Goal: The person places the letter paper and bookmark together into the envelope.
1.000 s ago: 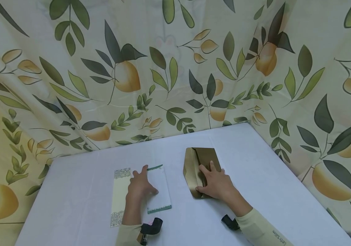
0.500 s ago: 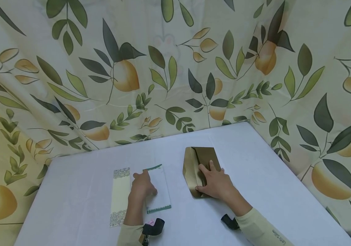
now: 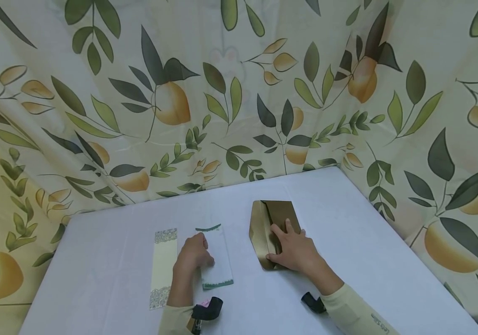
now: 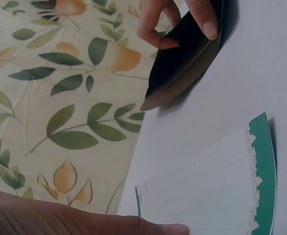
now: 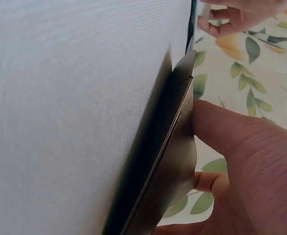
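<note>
A white sheet of lined note paper (image 3: 218,260) with green, flower-edged borders lies left of the middle of the table. My left hand (image 3: 193,253) grips its left edge, with the thumb (image 4: 167,228) on top and the fingertips hidden around that edge. The sheet bows up slightly along its green end in the left wrist view. To the right lies a gold envelope (image 3: 259,232), its pointed flap unfolded to the left. My right hand (image 3: 297,250) rests on the envelope with fingers spread, the thumb close to the edge of its opening.
A pale yellow paper strip (image 3: 161,265) with grey lace patterns at both ends lies left of my left hand. The white table (image 3: 117,242) ends at a curtain (image 3: 230,102) printed with fruit and leaves. Black camera mounts (image 3: 209,309) sit at the wrists.
My left hand's fingers have drawn in from spread to curled at the sheet's left edge. The sheet's lower left corner has shifted slightly. My right hand and the envelope have stayed put.
</note>
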`<state>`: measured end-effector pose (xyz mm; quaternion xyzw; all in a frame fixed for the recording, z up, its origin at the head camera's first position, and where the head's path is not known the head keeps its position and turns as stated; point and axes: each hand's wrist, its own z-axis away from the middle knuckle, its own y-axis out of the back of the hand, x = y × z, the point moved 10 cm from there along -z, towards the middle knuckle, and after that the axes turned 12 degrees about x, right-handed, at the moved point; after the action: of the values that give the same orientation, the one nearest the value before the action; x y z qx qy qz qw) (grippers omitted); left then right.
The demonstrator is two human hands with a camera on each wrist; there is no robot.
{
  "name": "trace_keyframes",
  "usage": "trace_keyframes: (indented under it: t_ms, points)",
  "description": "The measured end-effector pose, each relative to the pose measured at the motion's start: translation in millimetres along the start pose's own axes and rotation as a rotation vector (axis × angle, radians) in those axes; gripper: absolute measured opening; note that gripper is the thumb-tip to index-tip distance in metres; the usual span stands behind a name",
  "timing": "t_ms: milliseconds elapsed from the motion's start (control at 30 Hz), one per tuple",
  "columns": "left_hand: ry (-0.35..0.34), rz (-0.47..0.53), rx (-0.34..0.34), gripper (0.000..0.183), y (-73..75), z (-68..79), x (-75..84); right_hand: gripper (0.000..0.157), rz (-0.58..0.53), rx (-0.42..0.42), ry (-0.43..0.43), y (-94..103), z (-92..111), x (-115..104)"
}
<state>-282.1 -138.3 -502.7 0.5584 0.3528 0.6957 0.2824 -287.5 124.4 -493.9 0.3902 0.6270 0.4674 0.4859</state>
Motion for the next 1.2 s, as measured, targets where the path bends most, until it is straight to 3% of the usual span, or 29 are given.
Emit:
trace_keyframes:
  t_ms: [333,567,833,1200]
  points:
    - [0.034,0.024,0.010,0.038,4.1,-1.5,-7.3,0.072,0.012,-0.004,-0.003,-1.9,-1,0]
    - [-0.030,0.059,0.004,0.034,6.1,-7.7,-10.8,0.071,0.023,0.000,0.000,-1.8,-1,0]
    - [-0.104,0.152,-0.071,0.034,4.7,-12.4,-13.6,0.071,0.021,-0.003,-0.005,-1.1,0,-1]
    - [-0.078,0.223,-0.080,0.040,2.4,-15.9,-18.1,0.072,0.020,0.005,-0.003,-2.1,-1,1]
